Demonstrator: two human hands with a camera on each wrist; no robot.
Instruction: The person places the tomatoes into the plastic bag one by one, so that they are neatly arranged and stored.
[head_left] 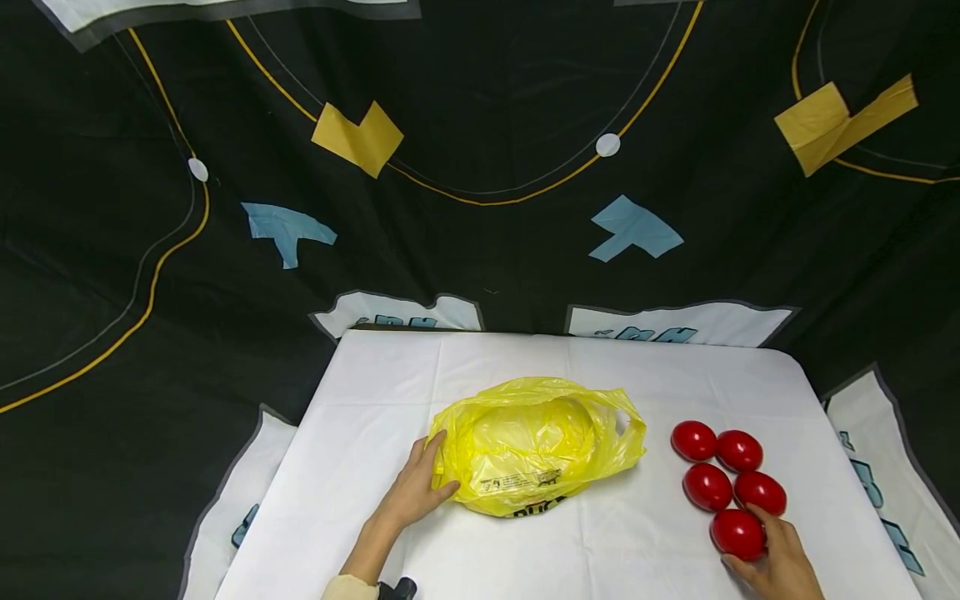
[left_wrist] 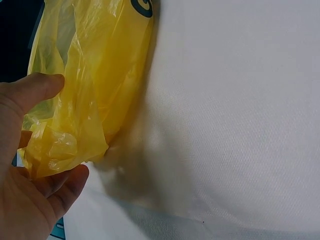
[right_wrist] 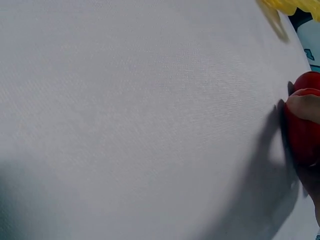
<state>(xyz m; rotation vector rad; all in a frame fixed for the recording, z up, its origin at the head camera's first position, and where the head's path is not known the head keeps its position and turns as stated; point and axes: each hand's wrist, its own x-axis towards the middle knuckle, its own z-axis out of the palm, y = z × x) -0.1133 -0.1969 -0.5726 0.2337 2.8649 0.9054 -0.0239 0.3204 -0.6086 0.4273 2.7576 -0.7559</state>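
Note:
A yellow plastic bag lies on the white table, its mouth spread and a handle loop at its right. My left hand holds the bag's left edge; in the left wrist view, the thumb and fingers of the left hand are curled about the crumpled yellow plastic. At the right are several glossy red round objects. My right hand grips the nearest red object, thumb below and fingers at its upper right. The right wrist view shows the thumb of the right hand on a red object.
The other red objects, among them one at the back left, stand in a close cluster beyond my right hand. The white table has its far edge against a black cloth bearing yellow and blue tape.

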